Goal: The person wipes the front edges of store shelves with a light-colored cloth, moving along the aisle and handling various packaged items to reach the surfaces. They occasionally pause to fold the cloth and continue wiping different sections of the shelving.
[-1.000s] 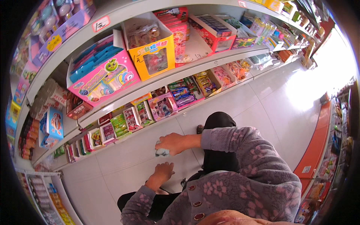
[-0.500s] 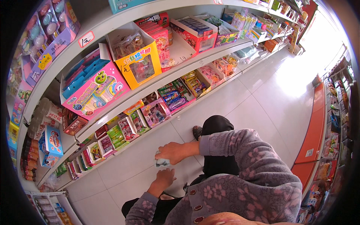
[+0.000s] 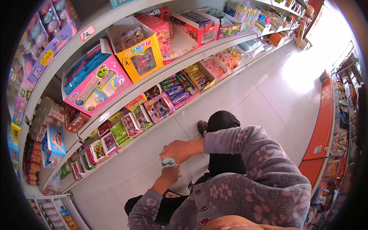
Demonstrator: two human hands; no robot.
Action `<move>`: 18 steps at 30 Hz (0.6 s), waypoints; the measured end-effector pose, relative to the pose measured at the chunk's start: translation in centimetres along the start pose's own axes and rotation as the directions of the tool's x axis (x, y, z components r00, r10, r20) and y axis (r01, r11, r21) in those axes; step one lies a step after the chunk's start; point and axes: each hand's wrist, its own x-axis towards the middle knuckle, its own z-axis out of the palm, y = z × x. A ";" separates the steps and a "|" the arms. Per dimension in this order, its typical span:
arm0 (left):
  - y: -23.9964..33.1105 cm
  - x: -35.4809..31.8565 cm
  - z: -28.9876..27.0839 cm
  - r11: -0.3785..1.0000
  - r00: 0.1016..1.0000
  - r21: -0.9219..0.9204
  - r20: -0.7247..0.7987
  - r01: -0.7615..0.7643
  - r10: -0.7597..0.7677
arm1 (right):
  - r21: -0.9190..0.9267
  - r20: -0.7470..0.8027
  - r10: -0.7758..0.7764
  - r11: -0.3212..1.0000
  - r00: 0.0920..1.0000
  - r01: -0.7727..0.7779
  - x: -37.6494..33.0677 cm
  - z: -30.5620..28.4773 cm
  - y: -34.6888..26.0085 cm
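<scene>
Right hand [image 3: 178, 150]'s gripping a pale crumpled cloth [image 3: 167, 162], off to the right of those green packets [image 3: 121, 135]. Left hand [image 3: 169, 176]'s at its edge, can't tell if gripping. Loose hold, and it could slip.

Price tag [image 3: 87, 33], red-bordered: handwritten, on shelf edge [image 3: 67, 50], upper left.
Yellow box [image 3: 156, 49], upper left: printed characters, handwritten price.
Brown box [image 3: 78, 123], left: pale printed characters.
Open white box [image 3: 183, 41], upper centre: handwritten figures.
</scene>
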 end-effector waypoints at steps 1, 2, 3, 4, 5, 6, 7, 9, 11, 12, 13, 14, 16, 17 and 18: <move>0.0 0.0 0.0 1.000 1.000 -0.004 0.004 0.007 -0.007 | 0.000 0.005 0.001 1.000 1.000 -0.001 0.0 0.0 0.0; 0.0 -0.1 0.0 1.000 1.000 -0.007 0.007 0.014 -0.014 | -0.004 0.014 -0.002 1.000 1.000 0.002 0.0 0.1 0.1; 0.0 -0.1 0.1 1.000 1.000 -0.008 0.006 0.019 -0.019 | -0.009 0.023 0.003 1.000 1.000 -0.003 0.0 0.1 0.1; 0.0 0.0 0.1 1.000 1.000 -0.011 -0.015 0.006 -0.006 | -0.017 0.038 0.003 1.000 0.999 -0.002 0.1 0.1 0.2; -0.1 0.0 0.2 1.000 0.999 -0.012 -0.035 -0.007 0.006 | -0.028 0.045 -0.006 1.000 0.999 0.007 0.1 0.2 0.2; -0.1 0.0 0.3 1.000 0.998 -0.013 -0.053 -0.020 0.019 | -0.028 0.052 -0.012 1.000 0.999 0.013 0.1 0.4 0.3; -0.2 0.0 0.5 1.000 0.999 -0.028 -0.050 -0.013 0.012 | -0.029 0.051 -0.027 0.999 0.998 0.028 0.1 0.5 0.3; -0.3 0.1 0.7 0.999 1.000 -0.047 -0.030 0.005 -0.006 | -0.033 0.061 -0.046 0.998 0.997 0.048 0.1 0.8 0.5; -0.5 0.2 1.0 0.999 1.000 -0.049 -0.026 0.004 -0.005 | -0.039 0.083 -0.056 0.997 0.995 0.059 0.1 1.1 0.6; -0.6 0.2 1.1 0.999 0.999 -0.039 -0.042 -0.007 0.005 | -0.033 0.080 -0.058 0.998 0.995 0.060 0.1 1.3 0.6; -0.8 0.2 1.2 0.999 0.996 -0.013 -0.083 -0.034 0.032 | -0.037 0.081 -0.061 0.997 0.995 0.064 0.1 1.3 0.7; -1.0 0.2 1.3 0.997 0.986 0.020 -0.147 -0.071 0.073 | -0.049 0.093 -0.062 0.997 0.994 0.066 0.2 1.3 0.7; -1.2 0.4 1.6 0.994 0.977 0.056 -0.185 -0.096 0.105 | -0.053 0.093 -0.058 0.997 0.994 0.063 0.2 1.2 0.7; -1.3 0.5 1.7 0.995 0.983 0.056 -0.159 -0.087 0.095 | -0.068 0.103 -0.056 0.996 0.993 0.063 0.1 1.2 0.7; -1.3 0.6 1.9 0.995 0.988 0.065 -0.132 -0.076 0.085 | -0.063 0.106 -0.055 0.996 0.993 0.062 0.1 1.1 0.6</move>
